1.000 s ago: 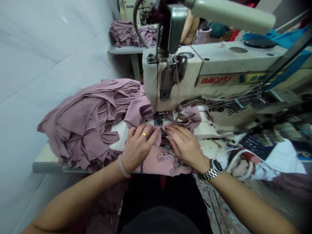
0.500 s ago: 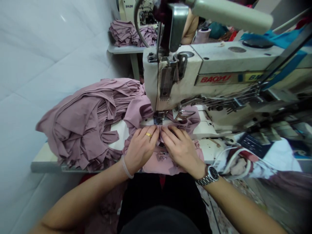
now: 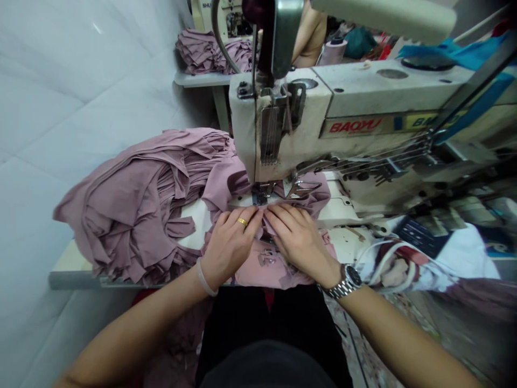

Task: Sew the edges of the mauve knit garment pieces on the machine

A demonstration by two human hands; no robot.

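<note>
Seemingly, left hand [image 3: 230,250] and right hand [image 3: 299,242] press mauve fabric [image 3: 266,267].

A mauve knit garment [image 3: 258,276] lies bunched on the machine bed, with a small printed motif on its near panel. A pinched fold of the fabric rises at the centre, and its far edge runs beneath the presser foot [image 3: 262,195].

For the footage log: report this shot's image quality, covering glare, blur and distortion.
In the head view, the wide lens bows the pale wall covering and stretches the forearms toward the lower corners; a small glare spot sits high on that wall; the cream-coloured rod looks soft and is cut off by the top edge; the left hand and right hand look fairly sharp.
</note>
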